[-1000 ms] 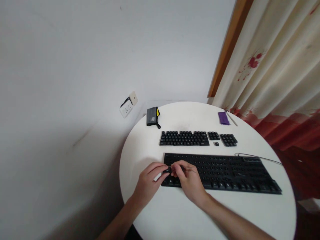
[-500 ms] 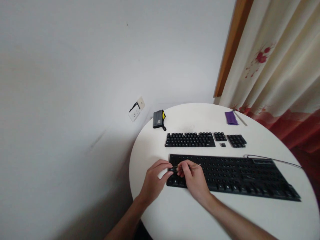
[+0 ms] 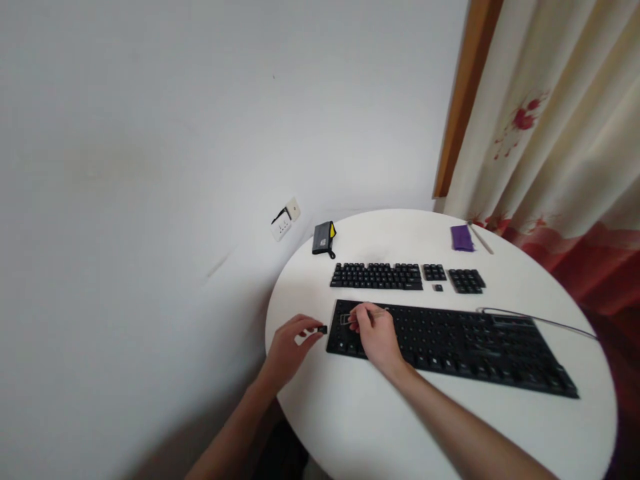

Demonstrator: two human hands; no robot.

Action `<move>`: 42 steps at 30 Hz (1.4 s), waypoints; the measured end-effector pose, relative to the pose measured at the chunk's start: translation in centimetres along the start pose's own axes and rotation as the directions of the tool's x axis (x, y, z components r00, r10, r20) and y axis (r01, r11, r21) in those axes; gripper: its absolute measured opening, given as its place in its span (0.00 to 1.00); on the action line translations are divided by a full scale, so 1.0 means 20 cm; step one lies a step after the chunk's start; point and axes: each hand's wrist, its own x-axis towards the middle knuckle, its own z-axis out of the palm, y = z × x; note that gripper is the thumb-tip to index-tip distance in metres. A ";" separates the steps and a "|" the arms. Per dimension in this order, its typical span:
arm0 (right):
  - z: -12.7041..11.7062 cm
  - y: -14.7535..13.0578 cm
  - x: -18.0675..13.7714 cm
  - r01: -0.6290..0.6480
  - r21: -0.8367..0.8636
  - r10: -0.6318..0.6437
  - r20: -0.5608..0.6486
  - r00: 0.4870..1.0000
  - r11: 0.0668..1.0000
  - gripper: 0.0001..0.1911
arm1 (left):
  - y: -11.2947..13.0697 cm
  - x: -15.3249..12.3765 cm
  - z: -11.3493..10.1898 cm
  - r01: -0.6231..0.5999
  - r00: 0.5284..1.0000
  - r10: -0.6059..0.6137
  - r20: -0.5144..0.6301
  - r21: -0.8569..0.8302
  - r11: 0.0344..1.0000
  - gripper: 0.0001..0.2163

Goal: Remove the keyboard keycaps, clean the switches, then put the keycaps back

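Between the thumb and fingers of my left hand [image 3: 289, 347] is a small black keycap [image 3: 323, 329], just off the left end of the black keyboard [image 3: 460, 340]. My right hand [image 3: 376, 337] is closed around a wire keycap puller [image 3: 345, 320], whose thin metal loops stick out over the keyboard's upper left part. Most of the puller's handle is hidden by my fingers. Many key positions on the keyboard have no caps, while caps still sit along its bottom row.
Behind the keyboard, removed keycaps lie in blocks [image 3: 377, 276], with one single cap [image 3: 439, 288] apart. A grey pouch [image 3: 323, 239], a purple cloth [image 3: 462, 238] and a thin stick [image 3: 482, 240] lie farther back. The keyboard's cable [image 3: 540, 322] runs right. A wall borders the round table [image 3: 400, 417].
My left hand has moved left, away from the keyboard, carrying the keycap. The puller in my right hand has come apart from the cap and stays over the keyboard. The view has shifted slightly.
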 end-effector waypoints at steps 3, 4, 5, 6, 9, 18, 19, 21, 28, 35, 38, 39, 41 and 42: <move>-0.01 0.01 0.01 0.014 -0.016 -0.015 -0.009 1.000 1.000 0.18 | -0.08 0.17 0.04 0.054 0.998 -0.054 -0.023 -0.024 0.998 0.07; -0.02 0.02 0.02 0.018 -0.022 -0.018 -0.011 1.000 1.000 0.18 | -0.11 0.23 0.06 0.085 0.995 -0.087 -0.043 -0.032 0.996 0.07; -0.02 0.02 0.02 0.020 -0.025 -0.020 -0.013 1.000 0.999 0.17 | -0.14 0.29 0.08 0.100 0.993 -0.102 -0.060 -0.031 0.994 0.09; -0.02 0.03 0.02 0.021 -0.025 -0.021 -0.014 1.000 0.999 0.17 | -0.17 0.35 0.10 0.107 0.992 -0.109 -0.068 -0.029 0.994 0.09; -0.01 0.04 0.02 0.017 -0.018 -0.017 -0.016 1.000 1.000 0.17 | -0.24 0.47 0.15 0.111 0.992 -0.112 -0.063 -0.018 0.994 0.06; 0.00 0.06 0.01 0.002 -0.055 -0.001 0.004 1.000 0.998 0.17 | -0.31 0.49 0.19 0.094 0.993 -0.094 -0.069 -0.003 0.996 0.06; 0.00 0.05 0.01 0.003 -0.061 -0.003 0.004 1.000 0.998 0.17 | -0.31 0.50 0.19 0.092 0.993 -0.092 -0.075 -0.005 0.996 0.06; 0.00 0.05 0.01 0.002 -0.064 -0.001 0.009 1.000 0.998 0.17 | -0.31 0.51 0.20 0.090 0.992 -0.090 -0.088 -0.004 0.996 0.08; 0.01 0.05 0.00 -0.010 -0.045 0.011 0.028 1.000 0.999 0.17 | -0.32 0.55 0.25 0.112 0.981 -0.109 -0.163 0.008 0.994 0.10; 0.01 0.05 0.00 -0.011 -0.051 0.013 0.034 0.999 0.999 0.18 | -0.32 0.53 0.23 0.022 0.990 -0.022 -0.140 -0.002 1.000 0.06; 0.00 0.04 0.01 0.000 -0.041 0.002 0.042 0.999 0.999 0.18 | -0.31 0.52 0.22 -0.036 0.993 0.037 -0.109 0.010 0.999 0.07; 0.00 0.04 0.01 0.000 -0.037 0.002 0.044 0.999 0.999 0.18 | -0.31 0.52 0.22 -0.050 0.994 0.051 -0.097 0.014 0.999 0.07; 0.00 0.04 0.01 -0.004 -0.032 0.006 0.044 0.999 0.999 0.18 | -0.30 0.51 0.22 -0.065 0.994 0.067 -0.082 0.024 0.998 0.06; 0.00 0.04 0.01 -0.007 -0.028 0.008 0.044 0.999 1.000 0.18 | -0.30 0.51 0.23 -0.069 0.994 0.071 -0.078 0.030 0.997 0.06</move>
